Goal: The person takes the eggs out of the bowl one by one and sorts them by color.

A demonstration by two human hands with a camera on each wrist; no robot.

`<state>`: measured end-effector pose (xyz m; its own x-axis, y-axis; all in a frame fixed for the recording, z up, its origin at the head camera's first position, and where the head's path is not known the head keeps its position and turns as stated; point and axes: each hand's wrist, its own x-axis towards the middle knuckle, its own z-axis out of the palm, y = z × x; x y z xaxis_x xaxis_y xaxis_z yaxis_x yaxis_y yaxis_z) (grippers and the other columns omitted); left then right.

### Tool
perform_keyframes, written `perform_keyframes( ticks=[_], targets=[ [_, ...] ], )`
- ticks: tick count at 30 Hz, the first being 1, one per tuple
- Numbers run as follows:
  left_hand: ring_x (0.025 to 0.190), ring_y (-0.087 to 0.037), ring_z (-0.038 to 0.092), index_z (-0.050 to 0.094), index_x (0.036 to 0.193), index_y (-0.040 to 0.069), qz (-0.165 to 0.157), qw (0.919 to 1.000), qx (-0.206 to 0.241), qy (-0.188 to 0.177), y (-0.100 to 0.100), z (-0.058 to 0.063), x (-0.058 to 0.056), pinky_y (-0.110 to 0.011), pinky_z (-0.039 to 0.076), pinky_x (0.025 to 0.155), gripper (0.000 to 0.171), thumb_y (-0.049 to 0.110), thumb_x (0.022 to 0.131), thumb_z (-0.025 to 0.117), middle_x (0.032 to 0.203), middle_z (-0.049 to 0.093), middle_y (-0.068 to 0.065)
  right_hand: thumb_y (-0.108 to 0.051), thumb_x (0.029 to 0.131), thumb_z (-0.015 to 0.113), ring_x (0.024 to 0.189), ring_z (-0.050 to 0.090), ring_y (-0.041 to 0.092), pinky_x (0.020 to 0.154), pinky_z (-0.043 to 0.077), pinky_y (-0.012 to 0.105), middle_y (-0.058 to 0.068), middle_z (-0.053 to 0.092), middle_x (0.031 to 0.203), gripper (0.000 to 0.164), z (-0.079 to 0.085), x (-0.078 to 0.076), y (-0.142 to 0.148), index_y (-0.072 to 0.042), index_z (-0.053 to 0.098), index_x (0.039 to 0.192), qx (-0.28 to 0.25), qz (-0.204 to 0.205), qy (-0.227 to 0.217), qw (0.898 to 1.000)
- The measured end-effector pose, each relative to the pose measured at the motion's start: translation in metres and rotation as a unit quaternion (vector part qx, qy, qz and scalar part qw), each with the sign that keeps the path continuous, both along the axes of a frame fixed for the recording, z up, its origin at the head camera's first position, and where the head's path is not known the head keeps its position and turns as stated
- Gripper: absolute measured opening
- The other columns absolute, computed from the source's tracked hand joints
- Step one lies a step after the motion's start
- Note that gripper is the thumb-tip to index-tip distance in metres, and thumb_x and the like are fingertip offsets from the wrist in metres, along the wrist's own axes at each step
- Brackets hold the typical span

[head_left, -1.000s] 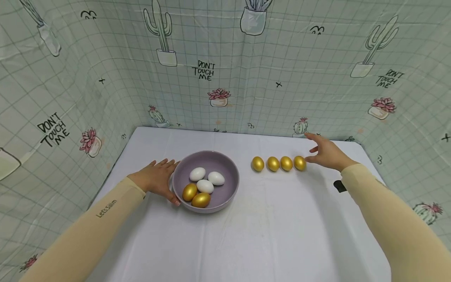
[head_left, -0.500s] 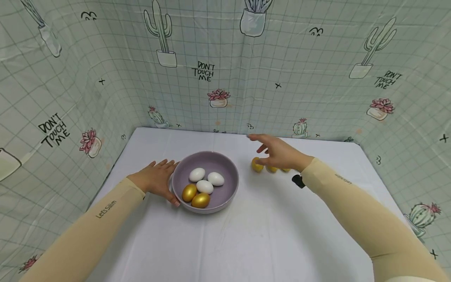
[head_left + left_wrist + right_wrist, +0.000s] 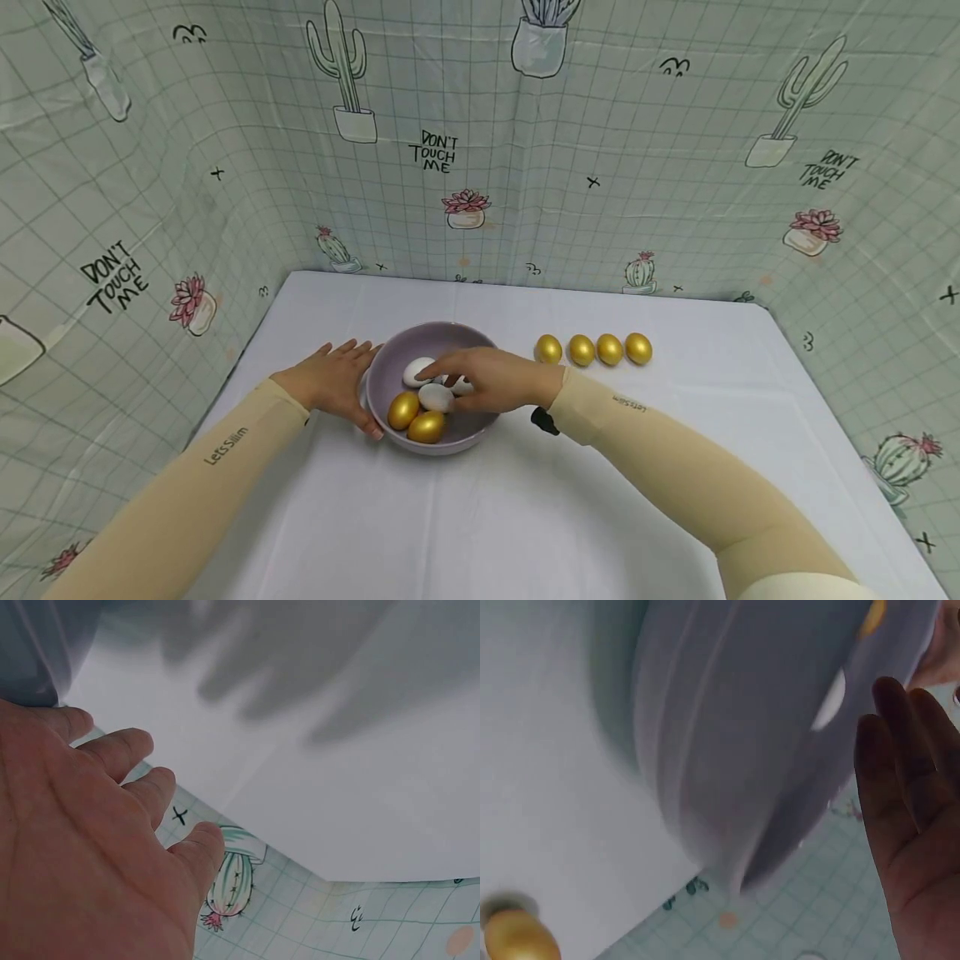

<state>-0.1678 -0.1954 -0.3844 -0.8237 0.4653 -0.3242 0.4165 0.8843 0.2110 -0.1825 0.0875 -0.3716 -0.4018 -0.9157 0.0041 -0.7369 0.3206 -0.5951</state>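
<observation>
A mauve bowl [image 3: 450, 335] on the white table contains three white eggs, one of them [image 3: 418, 372] at the back left, and two gold eggs [image 3: 403, 410] toward the front. My left hand [image 3: 336, 383] touches the bowl's left side, its fingers spread; the left wrist view has those fingertips by the bowl's wall [image 3: 37, 652]. Over the right part of the bowl reaches my right hand [image 3: 498, 379], fingers loosely extended above the white eggs and partly covering the rightmost one [image 3: 461, 387]. In the right wrist view that hand [image 3: 915, 802] has nothing in its grasp.
Several gold eggs stand in a row [image 3: 596, 349] on the table [image 3: 600, 517], right of the bowl and behind my right wrist. A cloth backdrop [image 3: 555, 217] with a grid and cactus prints rises behind the table and along its sides.
My right hand has moved left from the right end of the gold egg row, passing over the row to above the bowl. My left hand has stayed at the bowl.
</observation>
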Motion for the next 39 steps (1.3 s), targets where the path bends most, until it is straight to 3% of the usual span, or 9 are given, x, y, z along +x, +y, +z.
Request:
perform_keyframes(
  ticks=[6,11,19,30,39],
  targets=[
    [0.143,-0.050,0.023,0.029,0.155,-0.002,-0.002,1.0000,-0.003,0.002,0.000,0.001,0.001,-0.068,0.017,0.112,0.137,0.073,0.054,0.084,0.155,0.031,-0.028,-0.009,0.093,0.070,0.112,0.062,0.014,0.096,0.045,0.021,0.000,0.063,0.132,0.043,-0.014,0.013,-0.020,-0.008,0.061,0.136,0.031,0.047,0.027,0.998],
    [0.143,-0.049,0.023,0.029,0.155,-0.002,-0.001,1.0000,-0.002,0.002,0.000,0.001,0.001,-0.067,0.017,0.112,0.137,0.073,0.054,0.084,0.155,0.031,-0.028,-0.005,0.091,0.070,0.114,0.057,0.005,0.097,0.039,0.014,-0.004,0.066,0.125,0.039,-0.021,0.019,-0.030,-0.012,0.066,0.129,0.056,0.072,0.059,0.994],
    [0.143,-0.049,0.023,0.029,0.155,-0.002,-0.002,1.0000,0.002,0.003,0.000,0.000,0.000,-0.068,0.017,0.112,0.136,0.073,0.054,0.084,0.155,0.031,-0.028,-0.001,0.091,0.068,0.112,0.058,0.004,0.097,0.040,0.013,-0.007,0.068,0.117,0.035,-0.024,0.020,-0.031,-0.017,0.072,0.121,0.105,0.047,0.083,0.990],
    [0.142,-0.050,0.024,0.030,0.154,-0.002,-0.005,0.9999,0.004,0.010,-0.001,-0.001,0.000,-0.068,0.018,0.111,0.136,0.072,0.054,0.085,0.155,0.032,-0.028,-0.014,0.092,0.070,0.098,0.058,0.007,0.084,0.047,0.021,-0.007,0.066,0.110,0.039,-0.022,0.013,-0.028,-0.024,0.068,0.130,0.171,-0.014,0.104,0.980],
    [0.143,-0.050,0.023,0.030,0.154,-0.002,-0.004,1.0000,0.001,0.006,-0.001,0.000,0.001,-0.068,0.017,0.112,0.136,0.072,0.054,0.084,0.155,0.031,-0.028,-0.013,0.095,0.065,0.109,0.058,0.014,0.098,0.044,0.031,0.002,0.063,0.125,0.043,-0.021,0.007,-0.022,-0.020,0.062,0.138,0.179,-0.026,0.098,0.979]
  ],
)
